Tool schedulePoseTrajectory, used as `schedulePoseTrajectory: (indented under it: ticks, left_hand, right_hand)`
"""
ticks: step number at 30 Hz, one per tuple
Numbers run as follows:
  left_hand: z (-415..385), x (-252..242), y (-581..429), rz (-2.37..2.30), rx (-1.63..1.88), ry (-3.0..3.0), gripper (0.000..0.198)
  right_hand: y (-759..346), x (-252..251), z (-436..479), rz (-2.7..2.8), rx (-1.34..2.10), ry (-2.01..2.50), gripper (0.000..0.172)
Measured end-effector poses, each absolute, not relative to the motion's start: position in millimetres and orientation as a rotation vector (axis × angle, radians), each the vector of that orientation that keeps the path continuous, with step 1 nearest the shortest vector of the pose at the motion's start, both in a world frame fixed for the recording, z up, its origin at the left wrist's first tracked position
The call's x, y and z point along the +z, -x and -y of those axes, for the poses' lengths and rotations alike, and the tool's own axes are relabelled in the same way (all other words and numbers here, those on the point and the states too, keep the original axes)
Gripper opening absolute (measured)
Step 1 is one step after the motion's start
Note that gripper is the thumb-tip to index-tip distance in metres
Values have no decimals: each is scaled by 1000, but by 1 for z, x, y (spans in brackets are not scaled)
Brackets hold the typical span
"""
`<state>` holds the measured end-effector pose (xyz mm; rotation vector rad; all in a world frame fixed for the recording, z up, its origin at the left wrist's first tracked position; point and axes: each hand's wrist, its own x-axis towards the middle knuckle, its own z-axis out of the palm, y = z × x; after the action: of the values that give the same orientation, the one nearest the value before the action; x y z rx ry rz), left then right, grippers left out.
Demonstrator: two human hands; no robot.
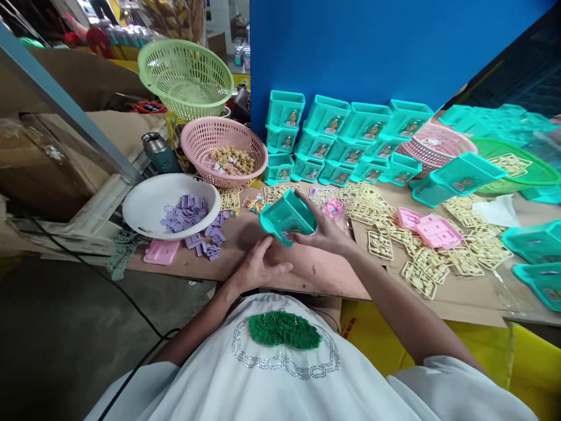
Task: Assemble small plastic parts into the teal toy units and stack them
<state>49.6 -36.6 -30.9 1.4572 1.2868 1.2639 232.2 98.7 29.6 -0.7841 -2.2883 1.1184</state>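
A: What are the hands doing?

B: The right hand (326, 231) holds a teal plastic box (283, 217) by its right end, tilted, above the near part of the flat brown worktop (319, 272).

A: And the other one?

B: The left hand (256, 270) is loose, thumb and fingers spread, just below the box's near edge. I can't tell whether a fingertip touches it.

A: What lies to the left?

B: A round white plastic bowl (140, 204) with small purple plastic pieces (186, 211) in it, and more of them on the worktop beside it. Behind it stands a pink perforated plastic basket (197, 151) of small tan pieces (232, 158).

A: Beyond the box?

B: Stacked teal plastic boxes (326, 120) with picture labels, in front of a tall blue panel (372, 47).

A: And on the right?

B: Cream plastic frames of moulded parts (432, 266), spread in a heap, with two pink plastic trays (438, 232) on top, one overlapping the other.
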Motion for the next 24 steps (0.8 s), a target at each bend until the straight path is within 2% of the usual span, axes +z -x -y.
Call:
schedulePoseTrajectory:
  ticks: [3, 7, 9, 11, 14, 16, 19, 24]
  left_hand:
    - [48, -10, -22, -1543, 1396, -1677, 21]
    - [58, 27, 28, -2043, 1596, -1876, 19]
    - [57, 42, 59, -2340, 1409, -1873, 22]
    - [50, 50, 91, -2514, 1028, -1814, 26]
    - [29, 54, 131, -2517, 348, -1617, 28]
    - [13, 52, 148, -2443, 29, -1482, 26]
    - [-4, 48, 158, -2402, -140, -1384, 24]
    - [-11, 41, 159, -2429, -91, -1359, 27]
  right_hand:
    - [-238, 35, -116, 2560, 883, 631, 106]
    - [-237, 25, -119, 2839, 754, 448, 101]
    - [-234, 18, -118, 2897, 733, 392, 98]
    - [-233, 14, -118, 2896, 739, 367, 96]
    - [-233, 15, -118, 2836, 723, 383, 98]
    - [-234, 16, -116, 2811, 730, 427, 95]
    - [-236, 20, -117, 2810, 823, 535, 83]
    - [-237, 27, -136, 2780, 1266, 826, 71]
